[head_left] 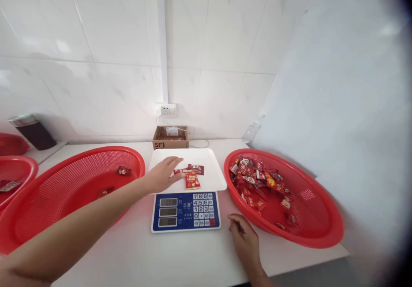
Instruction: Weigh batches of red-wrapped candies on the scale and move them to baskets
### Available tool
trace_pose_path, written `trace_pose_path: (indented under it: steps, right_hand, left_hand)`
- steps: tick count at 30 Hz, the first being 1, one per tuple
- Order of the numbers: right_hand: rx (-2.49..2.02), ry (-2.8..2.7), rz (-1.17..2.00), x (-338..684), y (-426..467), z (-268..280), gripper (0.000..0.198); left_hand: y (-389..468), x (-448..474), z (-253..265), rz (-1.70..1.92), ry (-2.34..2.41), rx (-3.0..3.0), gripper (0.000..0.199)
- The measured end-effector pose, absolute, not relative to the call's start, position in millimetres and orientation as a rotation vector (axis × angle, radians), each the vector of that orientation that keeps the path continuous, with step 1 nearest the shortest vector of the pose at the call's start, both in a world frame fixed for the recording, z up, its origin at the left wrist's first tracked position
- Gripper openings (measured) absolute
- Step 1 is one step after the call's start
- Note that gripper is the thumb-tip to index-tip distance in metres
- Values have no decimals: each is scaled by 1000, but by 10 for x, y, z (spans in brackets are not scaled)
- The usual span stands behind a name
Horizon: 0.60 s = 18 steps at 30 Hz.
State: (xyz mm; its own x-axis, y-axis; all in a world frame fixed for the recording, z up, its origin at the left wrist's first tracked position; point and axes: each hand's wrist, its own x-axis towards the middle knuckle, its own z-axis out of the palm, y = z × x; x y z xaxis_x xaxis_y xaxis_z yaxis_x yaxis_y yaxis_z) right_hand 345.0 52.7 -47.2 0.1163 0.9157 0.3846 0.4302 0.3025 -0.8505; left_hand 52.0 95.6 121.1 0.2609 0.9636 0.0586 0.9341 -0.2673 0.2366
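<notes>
Where the tray (211, 176) of the scale (186, 218) gives flat support, packets (192, 181) lie grouped, probably for easy reach; left hand (162, 175): spread beside them, gripping nothing; right hand (244, 238): loosely clenched, no item visible, near right-side basket (310, 194).

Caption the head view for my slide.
Left hand beside red packets on the white scale tray, right hand curled near the keypad, red baskets on either side.

Packets (192, 182) look glossy, the baskets (310, 199) shiny plastic, and the box (175, 144) matt cardboard.
</notes>
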Motion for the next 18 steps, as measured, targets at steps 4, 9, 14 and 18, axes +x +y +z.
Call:
trace_pose_path:
  steps: [4,9,14,18]
  right_hand:
    - [-1300,-1499,536,3452,515,-489,21]
    - [-1278,-1489,569,3449,515,-483,19]
    - [-1255,-1494,602,3446,522,-472,18]
    - [-1250,-1504,609,3446,521,-453,19]
  left_hand:
    - [1243,949,1026,230,1777,2363,68]
    - [1387,1192,881,202,1893,2346,59]
    - [1407,1218,836,227,1995,2265,53]
    - [1495,1167,815,244,2032,2171,48]
